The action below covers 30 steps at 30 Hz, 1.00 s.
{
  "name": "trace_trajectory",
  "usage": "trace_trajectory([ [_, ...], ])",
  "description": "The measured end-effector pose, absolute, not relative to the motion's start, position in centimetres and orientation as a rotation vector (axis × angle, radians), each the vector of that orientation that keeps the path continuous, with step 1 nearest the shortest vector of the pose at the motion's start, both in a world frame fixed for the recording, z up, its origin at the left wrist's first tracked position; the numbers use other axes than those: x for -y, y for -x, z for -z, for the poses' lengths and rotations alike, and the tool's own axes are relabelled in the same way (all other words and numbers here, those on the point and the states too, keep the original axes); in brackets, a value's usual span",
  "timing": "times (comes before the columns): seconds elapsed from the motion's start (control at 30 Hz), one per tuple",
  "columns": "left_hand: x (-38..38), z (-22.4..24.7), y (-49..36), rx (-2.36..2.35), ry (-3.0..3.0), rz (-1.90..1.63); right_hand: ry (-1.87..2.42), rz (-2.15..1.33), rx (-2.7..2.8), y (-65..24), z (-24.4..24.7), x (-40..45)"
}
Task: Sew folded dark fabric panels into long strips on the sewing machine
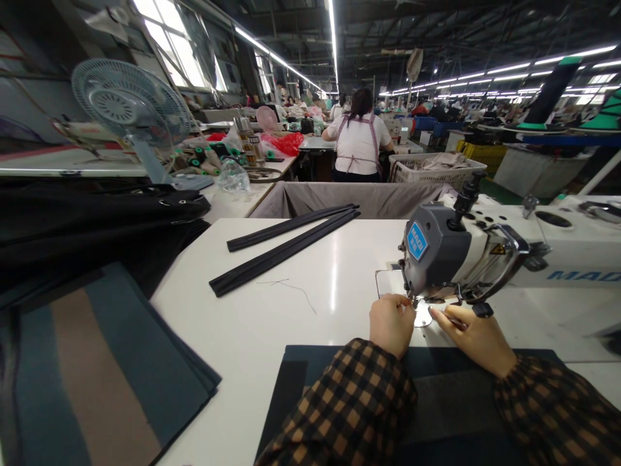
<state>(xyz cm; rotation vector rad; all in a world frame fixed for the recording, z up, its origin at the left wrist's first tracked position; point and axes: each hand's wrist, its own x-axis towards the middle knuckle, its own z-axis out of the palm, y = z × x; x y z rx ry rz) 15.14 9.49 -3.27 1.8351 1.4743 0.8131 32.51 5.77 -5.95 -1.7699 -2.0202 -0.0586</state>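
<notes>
At the needle area of a white and grey sewing machine (436,249), my left hand (392,323) has its fingers pinched together; what they hold is too small to make out. My right hand (478,336) is just right of the lit needle plate (422,315), its fingers closed round a thin dark tool whose tip points toward the needle. Under both forearms lies a dark fabric panel (451,404) at the table's front edge. Two black fabric strips (276,255) lie farther back on the white table, with loose threads (295,288) near them.
Stacked teal and brown panels (101,369) lie at the left, with black fabric (87,226) behind them. A fan (130,107) stands at the back left. A person in a white shirt (359,142) sits ahead, beside a white basket (431,169). Thread cones (548,97) stand at the right.
</notes>
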Motion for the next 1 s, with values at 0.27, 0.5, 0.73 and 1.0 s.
trace_trajectory([
  [0.27,-9.4,3.2,-15.3,-1.477,-1.854,-0.789,1.742,0.059,2.028,-32.5,6.0,-5.9],
  [0.5,-9.3,3.0,-15.3,-1.485,-1.863,-0.766,1.736,0.052,2.001,-32.5,6.2,-5.8],
  [0.73,-9.4,3.0,-15.4,-1.482,-1.876,-0.781,1.690,0.006,2.010,-32.8,6.6,-6.7],
  [1.0,-9.5,3.4,-15.3,-1.458,-1.917,-0.814,1.678,0.010,2.010,-32.4,7.4,-7.5],
])
